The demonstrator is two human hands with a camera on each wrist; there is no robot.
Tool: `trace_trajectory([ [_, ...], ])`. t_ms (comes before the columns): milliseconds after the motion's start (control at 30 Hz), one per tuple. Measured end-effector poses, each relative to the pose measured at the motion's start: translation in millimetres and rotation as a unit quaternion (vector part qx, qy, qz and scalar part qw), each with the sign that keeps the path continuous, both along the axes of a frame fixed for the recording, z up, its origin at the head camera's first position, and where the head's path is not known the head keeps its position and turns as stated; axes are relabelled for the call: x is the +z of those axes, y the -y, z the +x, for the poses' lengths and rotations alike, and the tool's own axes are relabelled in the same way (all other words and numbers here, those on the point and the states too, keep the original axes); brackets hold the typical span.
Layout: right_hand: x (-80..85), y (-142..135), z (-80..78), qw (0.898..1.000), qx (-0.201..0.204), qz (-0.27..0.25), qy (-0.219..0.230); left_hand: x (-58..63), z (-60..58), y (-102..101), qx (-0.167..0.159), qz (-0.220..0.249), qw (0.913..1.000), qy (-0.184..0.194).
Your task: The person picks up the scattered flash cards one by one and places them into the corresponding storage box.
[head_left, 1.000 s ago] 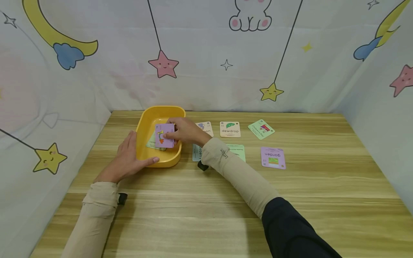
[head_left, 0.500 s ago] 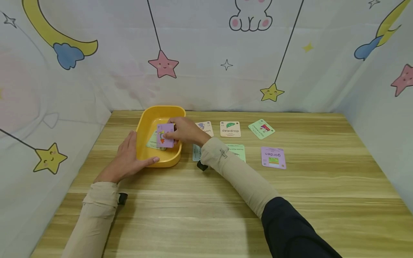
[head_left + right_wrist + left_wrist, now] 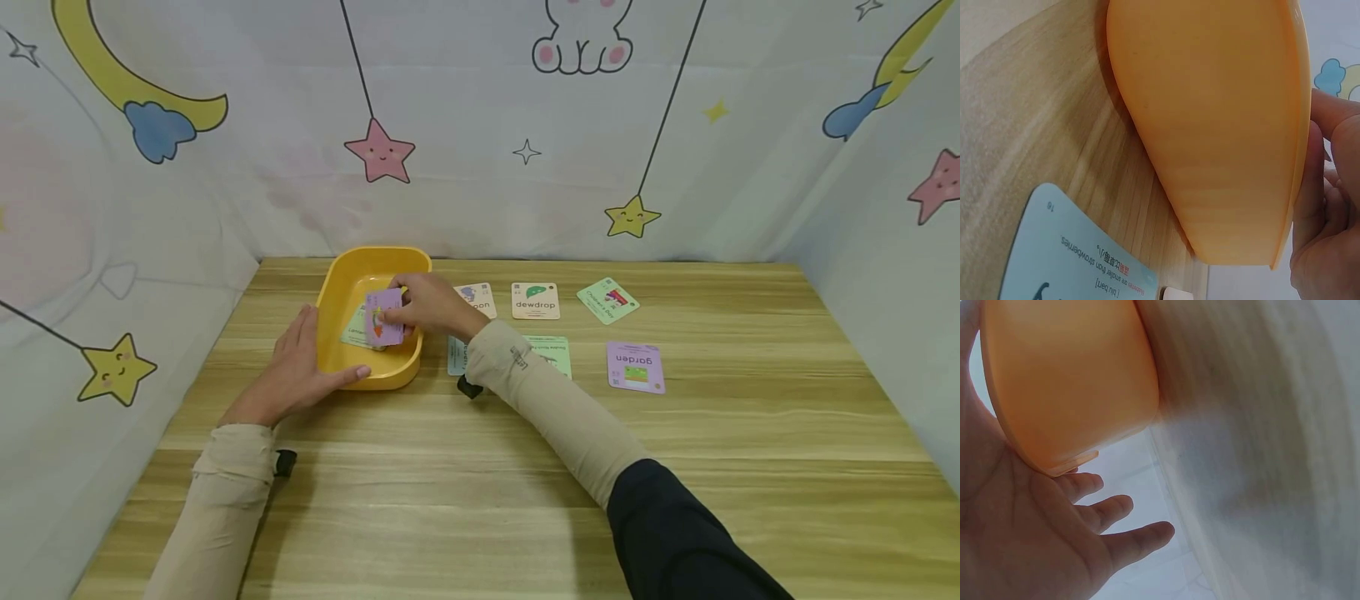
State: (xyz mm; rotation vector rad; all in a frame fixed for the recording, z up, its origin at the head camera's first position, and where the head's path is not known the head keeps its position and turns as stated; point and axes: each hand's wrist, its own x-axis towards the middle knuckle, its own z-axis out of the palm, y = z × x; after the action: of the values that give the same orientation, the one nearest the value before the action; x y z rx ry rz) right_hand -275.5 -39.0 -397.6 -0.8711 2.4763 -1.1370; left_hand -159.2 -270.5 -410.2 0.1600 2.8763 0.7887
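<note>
A yellow plastic tub [image 3: 375, 258] stands at the back left of the table. My left hand [image 3: 295, 371] rests against its left side, thumb across the near rim. In the left wrist view, the fingers [image 3: 1138, 544] extend loosely beside the tub wall [image 3: 1079, 375]. Over the inside of the tub, my right hand [image 3: 435, 307] pinches a purple picture card [image 3: 379, 321] between thumb and fingers. Beneath it lies a pale green card [image 3: 352, 328], partly covered. In the right wrist view, the tub wall hides the held card, and part of my right hand [image 3: 1329, 206] shows.
Right of the tub lie a cream card [image 3: 480, 296], a dewdrop card [image 3: 535, 301], a green card [image 3: 608, 301], a purple garden card [image 3: 636, 367], another green card [image 3: 551, 354] and a pale blue card [image 3: 1072, 256]. My right forearm partly covers some. A printed cloth [image 3: 465, 200] hangs behind.
The purple card has shifted slightly right and tilted in my right hand, showing more of the green card below. My left hand and the tub have stayed in place.
</note>
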Motion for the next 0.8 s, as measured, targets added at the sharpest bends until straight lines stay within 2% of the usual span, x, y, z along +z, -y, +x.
trace_trajectory([
  [167, -0.9, -0.2, 1.9, 0.999, 0.004, -0.028, 0.037, -1.3, -0.3, -0.2, 0.002, -0.005, 1.0, 0.001],
  [567, 1.6, -3.1, 4.9, 0.999, 0.016, -0.03, 0.029, -1.3, -1.0, -0.9, 0.008, -0.008, 0.9999, 0.012],
  [800, 4.5, -11.6, 7.7, 0.997, 0.044, -0.068, 0.02, -1.4, -1.0, -1.3, 0.009, -0.01, 0.9999, 0.006],
])
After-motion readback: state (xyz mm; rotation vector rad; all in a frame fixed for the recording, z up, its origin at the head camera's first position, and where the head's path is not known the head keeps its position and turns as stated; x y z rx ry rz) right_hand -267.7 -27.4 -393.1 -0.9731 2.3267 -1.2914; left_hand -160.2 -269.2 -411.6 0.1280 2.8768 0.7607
